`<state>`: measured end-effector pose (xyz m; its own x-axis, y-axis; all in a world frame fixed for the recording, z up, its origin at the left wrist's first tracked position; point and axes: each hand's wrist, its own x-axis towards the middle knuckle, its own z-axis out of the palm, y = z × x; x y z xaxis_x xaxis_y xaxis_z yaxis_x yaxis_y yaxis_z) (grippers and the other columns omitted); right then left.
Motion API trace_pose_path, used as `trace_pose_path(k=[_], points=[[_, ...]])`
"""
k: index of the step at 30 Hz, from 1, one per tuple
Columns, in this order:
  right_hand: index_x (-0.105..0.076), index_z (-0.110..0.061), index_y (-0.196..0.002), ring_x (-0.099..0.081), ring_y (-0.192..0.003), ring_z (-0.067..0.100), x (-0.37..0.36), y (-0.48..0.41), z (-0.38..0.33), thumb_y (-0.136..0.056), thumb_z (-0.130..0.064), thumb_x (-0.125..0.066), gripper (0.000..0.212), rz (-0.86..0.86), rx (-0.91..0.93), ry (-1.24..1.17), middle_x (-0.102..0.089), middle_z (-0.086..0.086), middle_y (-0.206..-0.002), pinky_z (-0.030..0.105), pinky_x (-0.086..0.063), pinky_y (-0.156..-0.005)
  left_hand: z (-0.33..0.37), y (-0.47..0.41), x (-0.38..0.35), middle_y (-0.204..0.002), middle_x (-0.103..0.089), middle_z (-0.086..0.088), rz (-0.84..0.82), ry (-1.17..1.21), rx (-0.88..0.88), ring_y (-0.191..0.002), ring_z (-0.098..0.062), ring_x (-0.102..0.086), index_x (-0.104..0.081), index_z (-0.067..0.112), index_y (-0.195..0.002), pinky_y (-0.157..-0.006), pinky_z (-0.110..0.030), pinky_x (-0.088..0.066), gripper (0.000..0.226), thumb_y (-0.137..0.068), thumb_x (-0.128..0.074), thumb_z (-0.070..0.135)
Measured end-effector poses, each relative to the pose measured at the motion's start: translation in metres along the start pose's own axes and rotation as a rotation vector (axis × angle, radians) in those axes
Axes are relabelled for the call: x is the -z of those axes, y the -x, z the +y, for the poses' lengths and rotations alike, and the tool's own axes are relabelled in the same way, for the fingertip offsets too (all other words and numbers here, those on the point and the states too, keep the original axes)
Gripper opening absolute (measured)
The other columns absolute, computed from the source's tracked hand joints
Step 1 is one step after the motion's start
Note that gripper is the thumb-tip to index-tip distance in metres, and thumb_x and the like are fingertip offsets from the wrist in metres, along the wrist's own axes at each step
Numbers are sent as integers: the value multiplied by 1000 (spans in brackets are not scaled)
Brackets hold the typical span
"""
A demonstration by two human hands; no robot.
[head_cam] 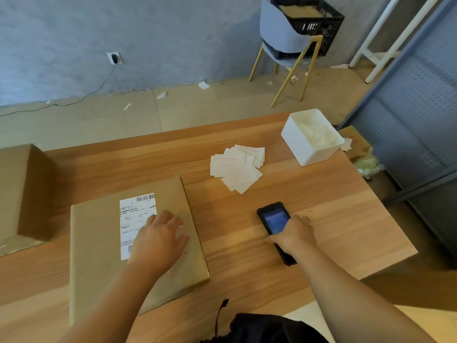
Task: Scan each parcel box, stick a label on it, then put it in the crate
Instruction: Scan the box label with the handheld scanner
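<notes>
Some white label (pixel 134 214) hides under the flat left hand (pixel 160 237) on the brown cardboard box (pixel 99 243); right hand (pixel 294 235) fingers (pixel 303 219) grip a black scanner (pixel 273 219), risking misreads.

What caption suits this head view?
Left hand rests on flat parcel box; right hand grips handheld scanner on wooden table.

shipping label (pixel 134 216) on parcel box (pixel 99 243): lower right part hidden under left hand (pixel 160 240), print too small to read. scanner (pixel 272 219): middle covered by right hand (pixel 294 237), screen blurred. second box (pixel 22 189) cut off by left edge. crate (pixel 330 23) half hidden behind chair (pixel 279 33), contents unclear. white bin (pixel 300 147) contents washed out. loose labels (pixel 237 167): print illegible.
</notes>
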<state>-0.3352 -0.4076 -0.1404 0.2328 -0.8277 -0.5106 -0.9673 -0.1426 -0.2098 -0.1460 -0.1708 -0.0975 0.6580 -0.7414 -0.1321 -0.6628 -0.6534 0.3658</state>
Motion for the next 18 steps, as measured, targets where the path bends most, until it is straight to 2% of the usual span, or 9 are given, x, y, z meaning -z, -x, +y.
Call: trace_pose_path(k=[3, 7, 11, 12, 14, 16, 18], points=[[-44, -11, -125, -46, -106, 26, -3, -19, 0, -58, -53, -83, 88, -11, 18, 71, -39, 6, -119, 33, -41, -69, 12, -14, -2, -111, -57, -4, 36, -47, 9, -100, -29, -51, -67, 16, -104, -79, -41, -47, 28, -82, -66, 33], [-38, -8, -131, -41, -111, 25, -4, -41, 0, -54, -61, -81, 102, -67, 76, 182, -38, 8, -125, 32, -40, -71, 23, -31, -6, -103, -60, -9, 90, -53, 55, -96, -34, -54, -69, 12, -92, -75, -46, -48, 24, -78, -71, 32], [-25, -5, -143, -28, -132, 30, 9, -61, -12, -54, -85, -61, 124, -115, 142, 261, -28, 13, -144, 42, -40, -92, 29, -40, -7, -92, -60, -10, 117, -33, 123, -88, -37, -54, -67, 12, -78, -71, -47, -49, 19, -74, -76, 28], [-28, -4, -142, -29, -133, 31, 14, -66, -19, -57, -86, -56, 122, -87, 172, 266, -29, 14, -145, 43, -38, -97, 31, -41, -8, -91, -59, -11, 119, -28, 140, -88, -37, -54, -66, 11, -77, -71, -48, -49, 19, -73, -77, 27], [-39, -5, -133, -36, -129, 31, 23, -75, -35, -68, -80, -54, 101, -18, 266, 248, -41, 14, -138, 41, -37, -99, 32, -44, -8, -94, -58, -13, 117, -45, 175, -90, -39, -53, -67, 9, -84, -71, -50, -49, 24, -72, -78, 26], [-46, -7, -126, -42, -122, 30, 29, -86, -51, -79, -66, -58, 76, -4, 348, 169, -48, 11, -131, 40, -41, -94, 32, -47, -9, -103, -55, -16, 86, -101, 196, -95, -40, -51, -65, 6, -99, -74, -52, -49, 38, -72, -77, 29], [-47, -8, -124, -50, -110, 27, 33, -94, -66, -85, -52, -59, 60, -23, 380, 74, -51, 8, -125, 41, -49, -84, 33, -48, -7, -110, -53, -15, 59, -139, 207, -100, -39, -50, -61, 7, -109, -78, -52, -47, 47, -73, -76, 33]])
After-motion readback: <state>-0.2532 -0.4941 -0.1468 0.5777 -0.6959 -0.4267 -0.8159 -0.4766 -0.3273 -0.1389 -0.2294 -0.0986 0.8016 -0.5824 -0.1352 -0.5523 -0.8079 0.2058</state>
